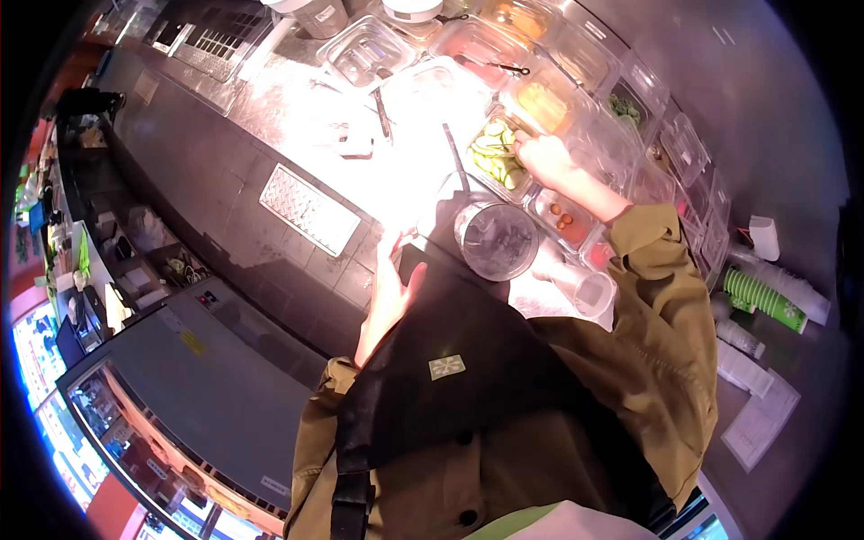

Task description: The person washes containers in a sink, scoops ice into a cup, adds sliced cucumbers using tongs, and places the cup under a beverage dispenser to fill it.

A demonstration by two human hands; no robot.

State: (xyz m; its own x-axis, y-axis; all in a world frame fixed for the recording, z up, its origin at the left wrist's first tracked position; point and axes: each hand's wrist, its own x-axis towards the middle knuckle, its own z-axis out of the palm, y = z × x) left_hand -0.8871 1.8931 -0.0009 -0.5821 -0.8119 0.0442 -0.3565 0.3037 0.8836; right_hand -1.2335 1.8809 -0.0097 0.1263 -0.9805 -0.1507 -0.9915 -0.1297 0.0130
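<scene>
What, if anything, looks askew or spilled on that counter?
The clear cup beside the right sleeve looks askew: it appears tipped toward the sleeve, though I can't confirm it's lying down. I see no spill, but glare hides part of the counter.

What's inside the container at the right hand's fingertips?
Green slices with darker rims. The right hand covers part of one side; anything beneath the top slices is hidden.
</scene>
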